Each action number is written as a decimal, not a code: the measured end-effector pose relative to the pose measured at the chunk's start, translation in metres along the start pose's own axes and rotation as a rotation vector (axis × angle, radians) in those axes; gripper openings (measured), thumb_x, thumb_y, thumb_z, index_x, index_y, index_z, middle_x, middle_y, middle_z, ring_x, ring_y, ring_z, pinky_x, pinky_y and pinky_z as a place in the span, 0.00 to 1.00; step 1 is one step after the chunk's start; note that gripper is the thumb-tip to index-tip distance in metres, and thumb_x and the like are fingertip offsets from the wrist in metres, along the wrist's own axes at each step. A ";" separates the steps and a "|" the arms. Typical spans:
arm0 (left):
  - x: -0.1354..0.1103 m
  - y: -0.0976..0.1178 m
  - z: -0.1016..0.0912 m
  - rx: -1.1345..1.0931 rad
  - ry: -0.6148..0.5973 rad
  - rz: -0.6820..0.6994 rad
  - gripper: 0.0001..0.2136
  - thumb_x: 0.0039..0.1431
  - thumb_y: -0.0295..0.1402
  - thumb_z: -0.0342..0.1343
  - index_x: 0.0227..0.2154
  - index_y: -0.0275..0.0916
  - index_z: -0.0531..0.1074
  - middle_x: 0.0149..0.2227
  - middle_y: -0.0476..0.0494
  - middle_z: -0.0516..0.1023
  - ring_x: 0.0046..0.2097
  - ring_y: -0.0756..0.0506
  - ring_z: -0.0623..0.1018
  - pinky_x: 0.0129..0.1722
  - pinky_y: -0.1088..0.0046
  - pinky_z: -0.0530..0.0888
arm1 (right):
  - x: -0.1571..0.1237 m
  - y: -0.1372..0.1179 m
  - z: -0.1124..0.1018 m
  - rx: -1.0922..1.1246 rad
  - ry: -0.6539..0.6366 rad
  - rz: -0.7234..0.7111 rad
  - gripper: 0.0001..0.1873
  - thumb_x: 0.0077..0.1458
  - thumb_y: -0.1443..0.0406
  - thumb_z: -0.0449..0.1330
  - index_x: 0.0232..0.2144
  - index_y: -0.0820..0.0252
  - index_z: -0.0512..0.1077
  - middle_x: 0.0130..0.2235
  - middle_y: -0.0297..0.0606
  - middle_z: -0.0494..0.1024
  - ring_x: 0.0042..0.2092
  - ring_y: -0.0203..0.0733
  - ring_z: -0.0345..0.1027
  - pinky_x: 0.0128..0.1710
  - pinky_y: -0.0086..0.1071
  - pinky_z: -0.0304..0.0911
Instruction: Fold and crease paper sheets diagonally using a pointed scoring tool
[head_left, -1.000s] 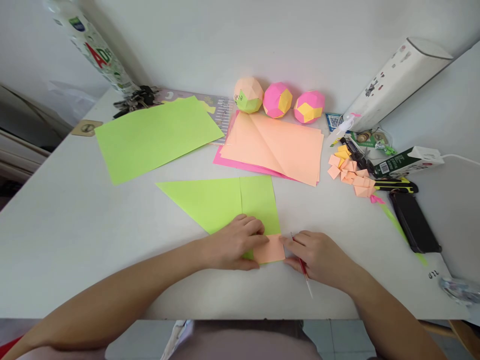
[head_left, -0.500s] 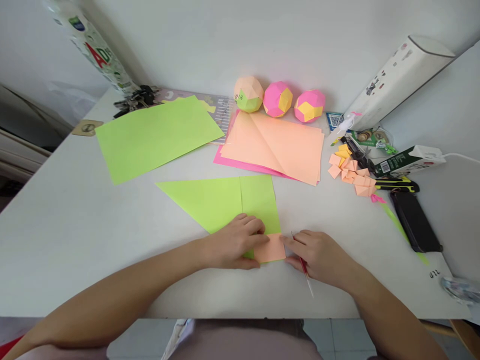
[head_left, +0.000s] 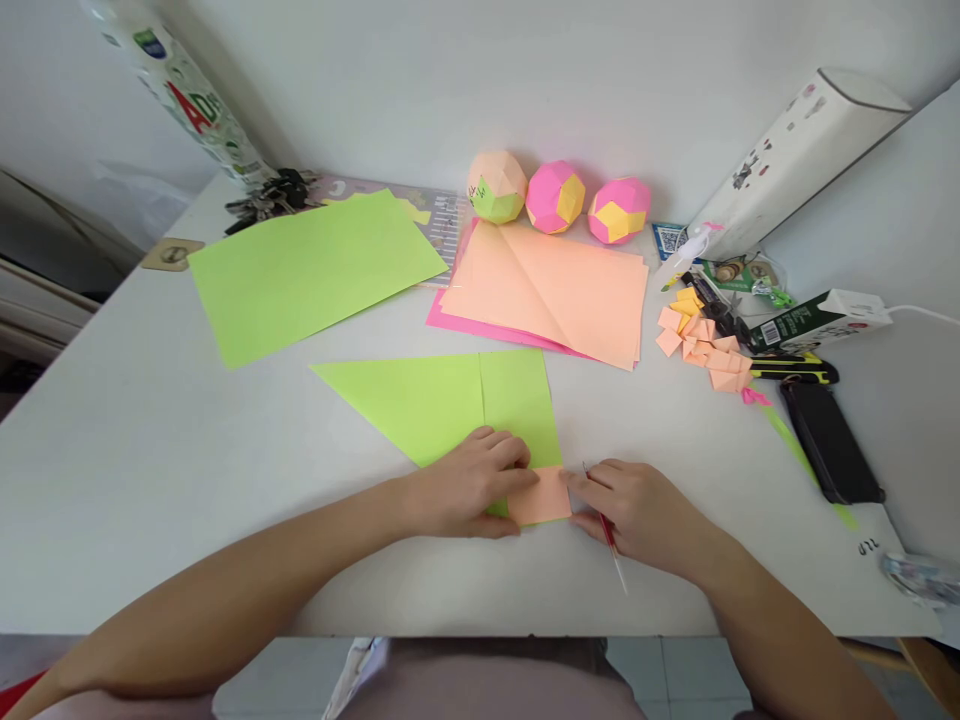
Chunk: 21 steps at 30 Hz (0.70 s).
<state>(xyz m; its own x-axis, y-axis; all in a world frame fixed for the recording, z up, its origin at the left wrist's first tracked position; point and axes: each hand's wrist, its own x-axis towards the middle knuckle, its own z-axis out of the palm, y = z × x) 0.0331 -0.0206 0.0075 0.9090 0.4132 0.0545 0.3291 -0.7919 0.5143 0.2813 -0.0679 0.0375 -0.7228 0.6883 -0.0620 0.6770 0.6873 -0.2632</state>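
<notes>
A small peach paper square lies on the lower corner of a folded green sheet near the table's front edge. My left hand presses down on the square's left side with curled fingers. Just right of the square, my right hand is closed around a thin red and white pen, its fingertips touching the square's right edge.
A flat green sheet lies at the back left, and a stack of peach and pink sheets at the back centre. Three paper balls stand by the wall. Small folded pieces, a utility knife, a black phone and a carton crowd the right.
</notes>
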 end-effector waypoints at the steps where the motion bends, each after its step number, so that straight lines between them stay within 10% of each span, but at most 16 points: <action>1: 0.000 0.000 0.000 -0.002 -0.001 0.001 0.19 0.52 0.39 0.61 0.45 0.37 0.69 0.40 0.40 0.67 0.40 0.42 0.67 0.42 0.65 0.63 | 0.000 0.000 0.000 -0.002 -0.001 0.000 0.13 0.60 0.66 0.54 0.46 0.66 0.69 0.27 0.35 0.71 0.28 0.38 0.62 0.26 0.31 0.57; 21: 0.001 0.000 -0.001 -0.018 -0.015 -0.007 0.16 0.53 0.39 0.60 0.42 0.37 0.69 0.40 0.40 0.67 0.40 0.42 0.67 0.42 0.65 0.62 | 0.002 0.001 -0.001 0.027 0.027 0.026 0.12 0.63 0.66 0.49 0.43 0.64 0.71 0.24 0.34 0.70 0.26 0.36 0.60 0.25 0.29 0.54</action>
<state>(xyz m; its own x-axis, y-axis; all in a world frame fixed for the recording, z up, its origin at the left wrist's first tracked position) 0.0335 -0.0202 0.0082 0.9105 0.4117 0.0382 0.3308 -0.7808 0.5299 0.2804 -0.0661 0.0380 -0.7010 0.7118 -0.0435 0.6911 0.6631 -0.2875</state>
